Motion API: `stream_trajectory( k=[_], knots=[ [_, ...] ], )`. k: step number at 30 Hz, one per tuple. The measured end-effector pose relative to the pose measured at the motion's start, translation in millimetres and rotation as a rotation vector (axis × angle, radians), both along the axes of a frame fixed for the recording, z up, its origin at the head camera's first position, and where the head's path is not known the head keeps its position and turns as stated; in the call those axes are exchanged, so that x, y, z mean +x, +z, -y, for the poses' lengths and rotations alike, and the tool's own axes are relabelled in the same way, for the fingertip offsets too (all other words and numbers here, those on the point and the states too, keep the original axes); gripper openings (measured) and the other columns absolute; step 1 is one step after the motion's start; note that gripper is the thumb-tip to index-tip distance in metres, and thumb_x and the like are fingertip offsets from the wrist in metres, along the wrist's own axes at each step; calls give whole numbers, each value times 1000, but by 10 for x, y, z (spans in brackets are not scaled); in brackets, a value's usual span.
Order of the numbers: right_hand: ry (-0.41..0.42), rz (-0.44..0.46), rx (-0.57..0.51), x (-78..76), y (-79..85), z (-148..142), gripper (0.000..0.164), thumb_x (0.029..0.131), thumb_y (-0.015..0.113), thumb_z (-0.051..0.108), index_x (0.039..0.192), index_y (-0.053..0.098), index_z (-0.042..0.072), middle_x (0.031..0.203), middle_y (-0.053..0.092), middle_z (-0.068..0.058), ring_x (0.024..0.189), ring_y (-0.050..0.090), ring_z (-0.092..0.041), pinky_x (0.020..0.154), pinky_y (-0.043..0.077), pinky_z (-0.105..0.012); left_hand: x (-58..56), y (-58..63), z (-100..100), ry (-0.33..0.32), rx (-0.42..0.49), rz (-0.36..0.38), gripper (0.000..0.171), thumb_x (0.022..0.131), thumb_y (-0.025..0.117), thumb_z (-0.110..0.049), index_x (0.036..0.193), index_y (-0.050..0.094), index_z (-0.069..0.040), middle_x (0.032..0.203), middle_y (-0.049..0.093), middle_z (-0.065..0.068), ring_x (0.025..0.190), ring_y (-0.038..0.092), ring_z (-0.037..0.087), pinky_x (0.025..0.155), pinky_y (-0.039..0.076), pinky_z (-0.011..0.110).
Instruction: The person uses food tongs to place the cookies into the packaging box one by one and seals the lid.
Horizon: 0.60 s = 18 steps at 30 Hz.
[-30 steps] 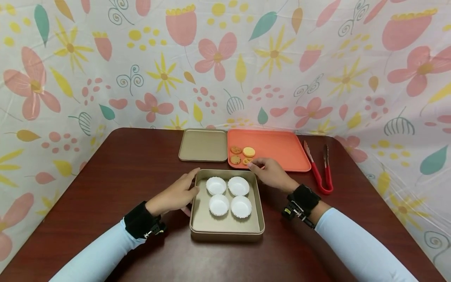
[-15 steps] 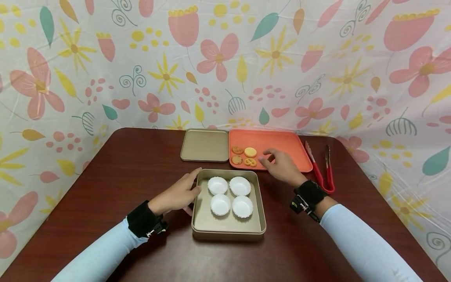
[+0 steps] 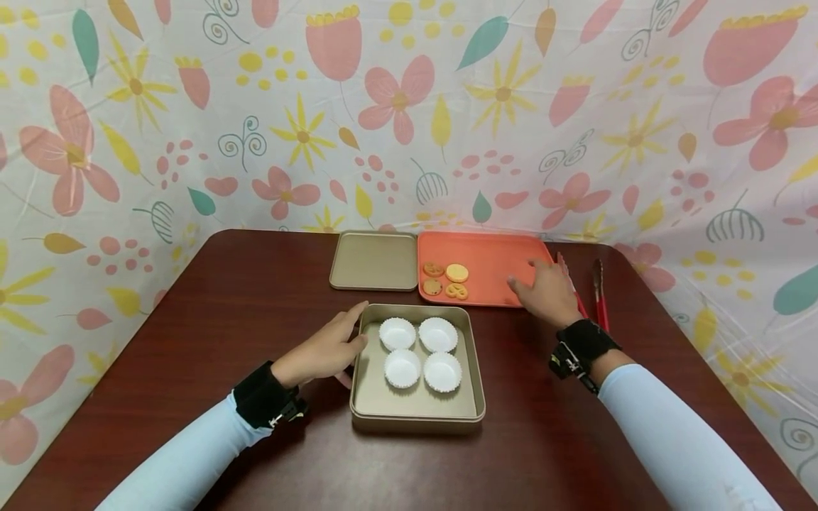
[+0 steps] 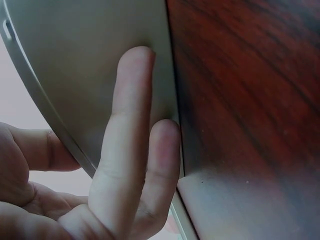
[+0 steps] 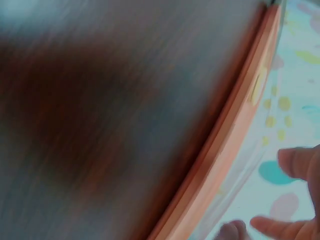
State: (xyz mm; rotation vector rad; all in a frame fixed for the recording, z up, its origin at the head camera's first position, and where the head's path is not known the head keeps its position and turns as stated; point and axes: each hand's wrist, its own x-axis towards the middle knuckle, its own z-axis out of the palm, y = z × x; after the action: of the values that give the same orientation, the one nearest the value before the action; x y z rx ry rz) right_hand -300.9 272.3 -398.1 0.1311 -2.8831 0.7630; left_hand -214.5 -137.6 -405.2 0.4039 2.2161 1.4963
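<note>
My left hand (image 3: 324,349) rests against the left side of a square gold baking pan (image 3: 418,424). In the left wrist view its straight fingers (image 4: 127,115) lie along the pan's outer wall (image 4: 85,65). Several white fluted paper cups (image 3: 402,368) sit inside the pan, with nothing in them. My right hand (image 3: 551,292) hovers over the right front of an orange tray (image 3: 492,252), fingers spread, holding nothing. It is close to red-handled tongs (image 3: 602,309), and partly covers them. At the tray's left lie a pretzel cookie (image 3: 456,291), a round yellow cookie (image 3: 456,273) and other small cookies (image 3: 432,287).
A flat gold tray (image 3: 373,261) lies at the back, touching the orange tray's left edge. Behind the dark wooden table (image 3: 255,284) hangs a flowered cloth (image 3: 409,106).
My right hand has moved right, away from the pretzel cookie, across the orange tray to beside the tongs. The pretzel cookie stays on the tray. My left hand keeps its place on the pan.
</note>
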Motion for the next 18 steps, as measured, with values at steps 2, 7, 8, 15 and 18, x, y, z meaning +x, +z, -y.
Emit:
stream_trajectory(
  k=[2,7,8,15,18],
  knots=[
    [-68,19,26,-4,4,-71,78,102,58,44,151,35,-13,143,38,-44,124,43,-62,102,42,-73,8,-1,4,4,0,0,68,110,43,-9,166,6,-16,164,5,26,87,68,33,58,65,45],
    [-214,130,70,-20,9,-235,90,99,58,49,149,26,-19,135,29,-51,115,37,-69,93,42,-76,22,-6,19,12,-7,-5,68,110,43,-9,166,6,-16,164,5,27,85,68,33,58,65,44],
    [-228,153,74,-24,10,-270,92,98,58,49,148,25,-20,134,28,-52,116,35,-70,93,41,-76,22,-7,22,10,-9,-4,68,110,43,-9,166,6,-16,165,5,26,82,67,32,58,65,44],
    [-252,240,87,-1,57,-518,95,96,64,44,141,22,-27,133,19,-57,116,24,-72,88,38,-76,-1,-15,32,-16,-9,-6,67,111,43,-12,166,7,-20,165,6,25,69,61,29,60,65,43],
    [-290,280,91,18,56,-601,99,93,66,44,143,19,-27,132,18,-57,117,23,-71,87,39,-77,-8,-16,32,-17,-11,-5,67,111,43,-12,166,7,-20,165,7,25,66,61,29,59,65,43]
  ],
)
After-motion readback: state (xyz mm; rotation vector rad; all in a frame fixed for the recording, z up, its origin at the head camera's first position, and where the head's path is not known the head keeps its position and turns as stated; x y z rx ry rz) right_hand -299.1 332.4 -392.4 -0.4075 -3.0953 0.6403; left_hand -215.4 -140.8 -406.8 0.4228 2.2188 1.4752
